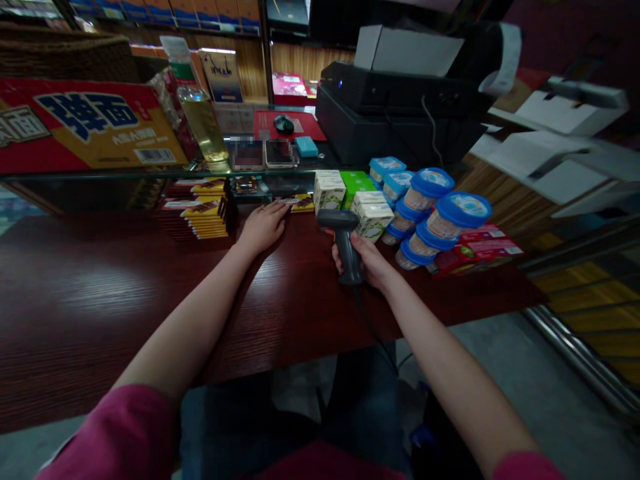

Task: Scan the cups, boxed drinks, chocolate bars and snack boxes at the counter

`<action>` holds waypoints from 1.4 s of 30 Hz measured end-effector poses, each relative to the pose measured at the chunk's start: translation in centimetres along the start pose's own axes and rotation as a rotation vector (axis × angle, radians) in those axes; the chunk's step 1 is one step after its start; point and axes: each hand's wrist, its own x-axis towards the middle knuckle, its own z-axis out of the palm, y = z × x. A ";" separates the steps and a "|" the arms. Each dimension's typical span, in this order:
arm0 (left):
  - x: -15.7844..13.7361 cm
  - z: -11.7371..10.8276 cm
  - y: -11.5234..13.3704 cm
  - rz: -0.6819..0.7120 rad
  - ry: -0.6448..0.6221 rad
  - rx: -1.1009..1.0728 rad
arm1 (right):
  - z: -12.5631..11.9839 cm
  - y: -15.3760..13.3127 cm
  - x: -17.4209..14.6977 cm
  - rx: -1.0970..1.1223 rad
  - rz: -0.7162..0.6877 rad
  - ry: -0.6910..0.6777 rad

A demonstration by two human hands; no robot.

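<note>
My right hand (369,257) is wrapped round the grip of a dark barcode scanner (346,248), whose head tilts toward the left and whose cable hangs down past the table edge. Flat on the table lies my left hand (264,225), fingers stretched out, the tips touching the end of a yellow and red chocolate bar (303,203). To its left rises a stack of similar bars (206,212). White-green small boxes (370,215) stand just behind the scanner. Beside them are several stacked tubs with blue lids (459,210).
Red boxes (485,248) lie right of the tubs. Behind the table, a glass counter (145,171) bears a red-yellow carton (100,127), a bottle of yellowish liquid (200,123), phones, a mouse (284,124) and a black machine (390,113). A metal rail (590,360) runs at right.
</note>
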 end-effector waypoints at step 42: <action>-11.5 -4.5 0.4 -0.638 0.190 -1.096 | 2.2 0.7 0.2 -0.011 0.241 -0.586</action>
